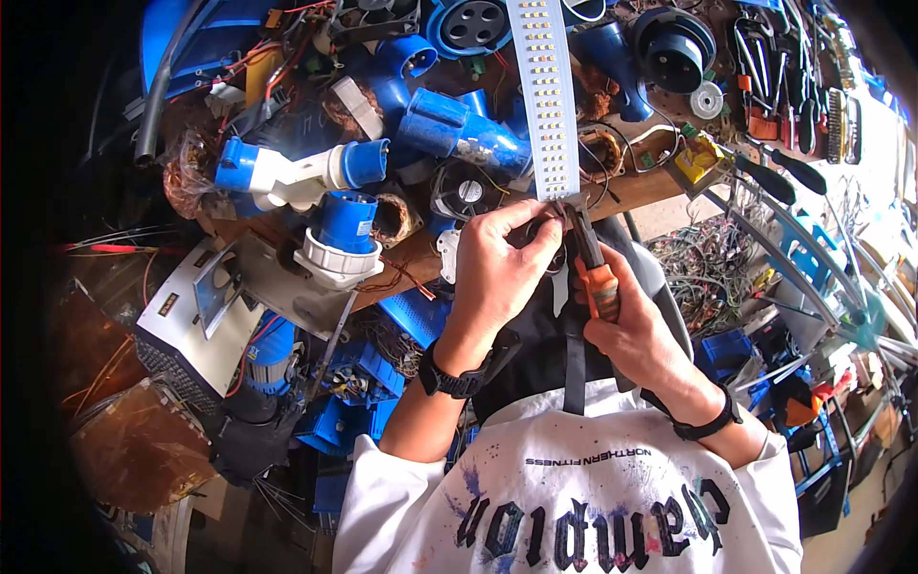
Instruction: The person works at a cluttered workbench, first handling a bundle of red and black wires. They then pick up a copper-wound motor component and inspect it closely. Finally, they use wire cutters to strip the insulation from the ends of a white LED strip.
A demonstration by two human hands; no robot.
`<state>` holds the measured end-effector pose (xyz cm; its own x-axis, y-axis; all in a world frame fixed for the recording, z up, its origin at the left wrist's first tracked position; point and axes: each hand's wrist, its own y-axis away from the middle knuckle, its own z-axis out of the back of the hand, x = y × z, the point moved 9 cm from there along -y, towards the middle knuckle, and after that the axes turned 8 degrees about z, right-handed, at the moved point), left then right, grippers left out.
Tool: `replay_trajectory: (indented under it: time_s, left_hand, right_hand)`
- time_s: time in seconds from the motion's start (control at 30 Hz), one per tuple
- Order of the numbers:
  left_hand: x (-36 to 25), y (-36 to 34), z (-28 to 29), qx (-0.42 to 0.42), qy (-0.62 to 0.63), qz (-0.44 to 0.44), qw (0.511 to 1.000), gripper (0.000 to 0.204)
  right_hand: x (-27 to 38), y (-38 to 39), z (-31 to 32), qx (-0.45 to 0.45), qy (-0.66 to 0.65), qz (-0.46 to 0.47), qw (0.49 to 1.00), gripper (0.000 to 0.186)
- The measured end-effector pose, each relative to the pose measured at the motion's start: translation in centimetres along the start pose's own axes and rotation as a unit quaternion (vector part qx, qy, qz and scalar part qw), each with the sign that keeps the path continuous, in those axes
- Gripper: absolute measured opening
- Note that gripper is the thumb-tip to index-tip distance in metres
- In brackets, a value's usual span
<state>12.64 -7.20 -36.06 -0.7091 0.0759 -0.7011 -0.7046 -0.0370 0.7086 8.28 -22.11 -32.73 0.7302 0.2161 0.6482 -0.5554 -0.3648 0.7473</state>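
Observation:
A long white LED board (548, 96), dotted with rows of small yellowish LEDs, reaches over the bench edge toward me. At its near end my left hand (505, 263) is closed in a pinch, thumb and forefinger together. What lies between those fingertips is too small and covered to make out. My right hand (633, 320) grips pliers (589, 253) by their orange and grey handles. The jaws of the pliers meet the board's near end, right beside my left fingertips. Whether the jaws are closed on anything cannot be told.
Blue industrial plugs (464, 129) and a white-and-blue splitter (301, 177) crowd the bench. Hand tools (765, 77) lie at the far right, near a yellow-wrapped piece (701, 161). A metal-cased box (182, 297) stands at left. Tangled wires (703, 273) cover the floor at right.

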Motion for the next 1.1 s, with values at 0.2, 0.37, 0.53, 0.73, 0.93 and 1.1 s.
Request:
replay_trajectory:
  time_s: [0.2,0.37,0.53,0.73,0.93,1.1]
  left_hand:
    - [-0.6,0.2,0.04,-0.014,-0.004,-0.01,1.0,0.016]
    - [-0.51,0.18,0.16,-0.03,0.004,-0.036,0.999,0.018]
    - [-0.57,0.29,-0.05,-0.014,-0.003,-0.016,1.0,0.016]
    - [-0.74,0.29,-0.14,-0.027,0.02,-0.028,0.999,0.017]
    - [-0.75,0.17,-0.31,-0.019,0.023,-0.032,0.999,0.018]
    - [-0.95,0.39,-0.08,-0.031,0.007,-0.043,0.999,0.018]
  right_hand:
    - [0.06,-0.17,0.33,-0.018,0.016,0.037,0.999,0.072]
    - [0.13,-0.22,0.28,-0.029,0.025,0.044,0.998,0.071]
    - [-0.07,-0.24,0.29,-0.034,0.028,0.052,0.998,0.071]
    - [-0.58,-0.39,0.42,-0.033,0.042,0.052,0.997,0.071]
    - [-0.57,-0.49,0.45,-0.036,0.044,0.061,0.997,0.072]
    - [-0.55,-0.49,0.0,-0.018,-0.026,0.054,0.998,0.079]
